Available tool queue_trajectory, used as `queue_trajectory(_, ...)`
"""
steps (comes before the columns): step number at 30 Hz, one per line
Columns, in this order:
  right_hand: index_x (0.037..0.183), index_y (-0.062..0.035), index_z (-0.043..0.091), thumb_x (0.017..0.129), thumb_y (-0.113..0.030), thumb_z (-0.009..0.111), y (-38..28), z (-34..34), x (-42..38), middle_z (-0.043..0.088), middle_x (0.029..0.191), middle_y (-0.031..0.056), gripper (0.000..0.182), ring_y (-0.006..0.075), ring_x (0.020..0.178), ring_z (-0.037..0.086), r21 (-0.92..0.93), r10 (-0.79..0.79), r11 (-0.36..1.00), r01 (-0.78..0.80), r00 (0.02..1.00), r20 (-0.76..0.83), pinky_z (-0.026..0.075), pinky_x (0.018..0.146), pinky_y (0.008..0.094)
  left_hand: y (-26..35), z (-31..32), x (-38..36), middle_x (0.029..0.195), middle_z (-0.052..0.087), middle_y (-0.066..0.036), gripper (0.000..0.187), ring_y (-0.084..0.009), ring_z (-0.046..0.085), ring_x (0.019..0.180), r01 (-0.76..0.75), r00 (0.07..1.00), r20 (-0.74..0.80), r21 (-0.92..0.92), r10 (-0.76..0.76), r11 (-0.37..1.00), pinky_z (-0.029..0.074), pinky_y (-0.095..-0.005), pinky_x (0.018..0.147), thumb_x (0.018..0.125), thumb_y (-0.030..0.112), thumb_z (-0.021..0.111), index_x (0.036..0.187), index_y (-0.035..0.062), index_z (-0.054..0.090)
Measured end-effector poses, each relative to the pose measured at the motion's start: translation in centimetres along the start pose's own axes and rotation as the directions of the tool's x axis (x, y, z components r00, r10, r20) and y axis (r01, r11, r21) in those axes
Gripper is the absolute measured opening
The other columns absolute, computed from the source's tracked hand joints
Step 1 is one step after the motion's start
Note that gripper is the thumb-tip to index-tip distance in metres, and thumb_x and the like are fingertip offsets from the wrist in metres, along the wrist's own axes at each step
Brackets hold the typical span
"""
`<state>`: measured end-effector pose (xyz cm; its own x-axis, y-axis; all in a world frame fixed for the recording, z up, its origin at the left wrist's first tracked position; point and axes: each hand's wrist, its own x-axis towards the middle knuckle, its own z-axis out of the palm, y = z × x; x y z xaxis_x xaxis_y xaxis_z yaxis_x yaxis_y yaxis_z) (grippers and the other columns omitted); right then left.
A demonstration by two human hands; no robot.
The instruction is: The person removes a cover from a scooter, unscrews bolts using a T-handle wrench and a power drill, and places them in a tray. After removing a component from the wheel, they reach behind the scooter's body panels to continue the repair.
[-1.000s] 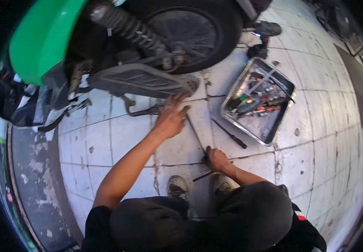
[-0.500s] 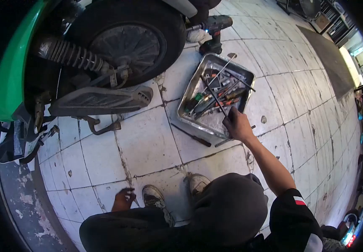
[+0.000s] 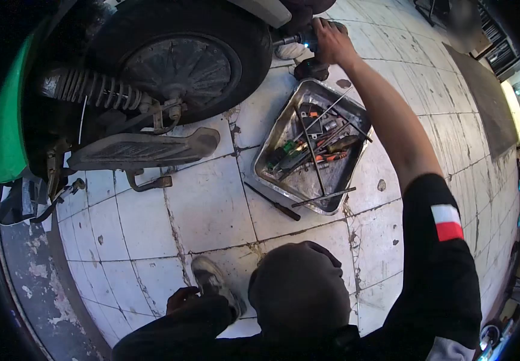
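Observation:
My right hand is closed on the power drill, which stands beyond the metal tray, near the wheel. Screwdrivers, sockets and other tools lie in the tray. A long dark rod leans across it, and another thin rod rests over its near edge. A screwdriver with a dark handle lies on the tiles beside the tray. My left hand is low by my knee and shoe, fingers loosely bent and apart, partly hidden, with nothing visible in it.
At the upper left is a motorbike with a rear wheel, a spring shock absorber, a footrest and a green body panel. A dark mat and shelves with stored items are at the right.
My right hand has let go of the dark rod, which now lies across the tray, and moved up and away onto the drill. My left hand has shifted slightly lower.

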<state>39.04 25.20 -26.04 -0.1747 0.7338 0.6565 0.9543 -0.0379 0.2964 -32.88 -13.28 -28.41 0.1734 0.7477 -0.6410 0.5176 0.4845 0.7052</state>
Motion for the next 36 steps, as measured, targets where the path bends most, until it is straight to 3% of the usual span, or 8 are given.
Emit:
queue_trajectory(5,0.122,-0.0136,0.06,0.064,-0.023,0.077,-0.3,-4.6,5.4,0.059,0.122,0.0124,0.061,0.0294,0.115,0.058,-0.049,0.016,0.999,0.016,0.809,0.588,0.046,0.093,0.0515,8.1,0.6,-0.2,0.104,0.067,-0.008,0.03,-0.0153,0.063,0.096,-0.044,0.998,-0.047,0.045,0.046,0.998,0.049,-0.0325,0.087,0.095,0.022,0.06,0.118,0.0034,0.063)
queue_trajectory(13,0.109,-0.0057,0.062,0.061,-0.041,0.083,2.2,-8.3,-2.4,0.067,0.107,0.0215,0.063,0.0376,0.101,0.064,0.074,0.387,0.84,-0.537,0.689,0.612,0.051,0.082,0.0452,9.4,2.0,3.2,0.111,0.066,-0.01,0.03,-0.018,0.063,0.099,-0.037,0.991,0.128,0.095,0.024,0.995,0.049,-0.0339,0.087,0.095,0.023,0.06,0.12,0.0053,0.063)
queue_trajectory(17,0.107,-0.0078,0.062,0.067,-0.029,0.081,0.3,-15.0,-7.9,0.065,0.1,0.0178,0.049,0.0406,0.091,0.064,0.16,0.489,0.827,-0.539,0.829,0.271,0.051,0.077,0.0467,14.5,1.5,6.3,0.111,0.064,-0.014,0.034,-0.0268,0.064,0.102,-0.466,0.873,0.335,0.361,0.353,0.808,0.049,-0.037,0.089,0.091,0.022,0.065,0.121,0.0068,0.061)
queue_trajectory(21,0.117,-0.0121,0.061,0.067,-0.017,0.078,-2.3,-26.7,-10.9,0.062,0.103,0.012,0.053,0.0325,0.095,0.06,0.163,0.033,0.985,-0.062,0.984,0.175,0.046,0.082,0.0434,25.6,4.2,9.1,0.117,0.059,-0.015,0.046,-0.0325,0.055,0.113,-0.775,0.618,0.468,0.497,0.632,0.389,0.041,-0.0434,0.102,0.088,0.024,0.067,0.129,0.0076,0.054)
queue_trajectory(27,0.121,-0.0137,0.06,0.059,-0.016,0.078,-8.0,-40.4,-13.2,0.06,0.102,0.011,0.064,0.0288,0.092,0.06,0.293,-0.067,0.948,-0.124,0.822,0.565,0.045,0.081,0.0407,37.5,18.8,7.6,0.11,0.058,-0.024,0.055,-0.0368,0.06,0.102,-0.941,-0.023,0.583,0.263,0.812,-0.215,0.049,-0.0468,0.089,0.09,0.023,0.062,0.134,-0.0046,0.044)
queue_trajectory(29,0.116,-0.0085,0.059,0.054,-0.022,0.081,-9.0,-42.0,-15.1,0.06,0.101,0.0117,0.066,0.0307,0.089,0.06,0.335,-0.039,0.913,-0.232,0.768,0.639,0.045,0.079,0.0416,37.0,23.1,6.6,0.098,0.061,-0.025,0.057,-0.0399,0.064,0.083,-0.987,0.16,0.834,0.129,0.529,0.095,0.054,-0.0466,0.072,0.092,0.022,0.058,0.135,-0.0112,0.04)
queue_trajectory(34,0.116,-0.0074,0.058,0.051,-0.025,0.084,-10.8,-44.9,-21.3,0.058,0.097,0.0138,0.072,0.0328,0.092,0.06,0.211,0.138,0.804,-0.555,0.52,0.843,0.045,0.082,0.0422,34.2,25.0,8.5,0.085,0.062,-0.023,0.029,-0.0403,0.064,0.074,-0.994,-0.051,0.944,-0.081,0.325,0.079,0.052,-0.048,0.065,0.097,0.025,0.052,0.1,-0.0035,0.058)
queue_trajectory(36,0.114,-0.0066,0.06,0.052,-0.024,0.086,-11.3,-46.2,-23.9,0.059,0.098,0.0142,0.07,0.0337,0.091,0.06,0.071,0.307,0.745,-0.663,0.435,0.846,0.045,0.082,0.0437,33.9,23.2,11.4,0.083,0.062,-0.02,0.027,-0.0419,0.063,0.077,-0.92,0.323,0.946,0.309,0.02,0.242,0.051,-0.0496,0.068,0.096,0.027,0.055,0.09,0.001,0.059)
